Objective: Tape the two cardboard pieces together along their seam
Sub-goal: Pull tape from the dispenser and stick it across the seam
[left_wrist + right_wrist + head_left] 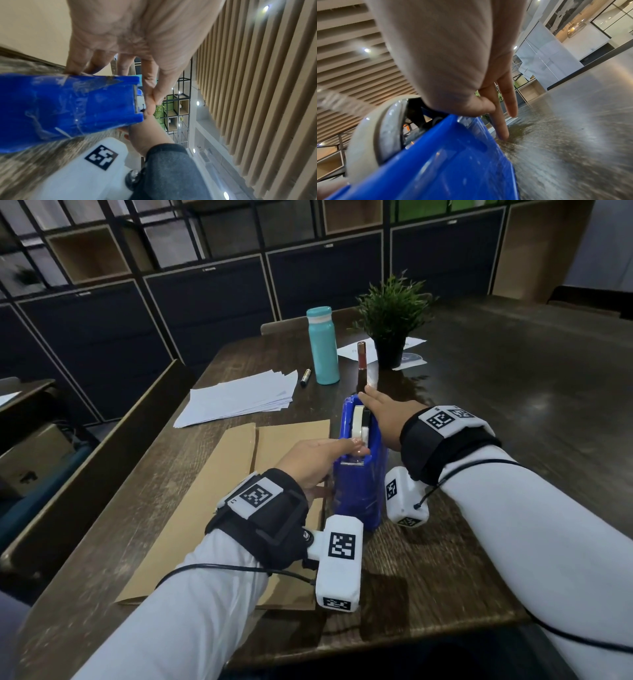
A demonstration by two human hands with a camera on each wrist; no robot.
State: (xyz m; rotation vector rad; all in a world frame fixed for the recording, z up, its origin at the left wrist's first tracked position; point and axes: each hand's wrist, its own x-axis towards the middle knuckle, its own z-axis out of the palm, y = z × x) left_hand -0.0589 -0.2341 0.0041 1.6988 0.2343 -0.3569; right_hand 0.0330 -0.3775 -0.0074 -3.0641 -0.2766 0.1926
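Two cardboard pieces (239, 494) lie side by side on the table (479, 474), one blue tape dispenser (359, 474) (one roll) just right of them. Left hand (315, 463) pinches at its cutter end; right hand (387, 416) rests straight-fingered on its far end.

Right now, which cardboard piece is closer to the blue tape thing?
The right cardboard piece. It lies beside the blue tape dispenser; the left cardboard piece lies beyond the seam, farther away.
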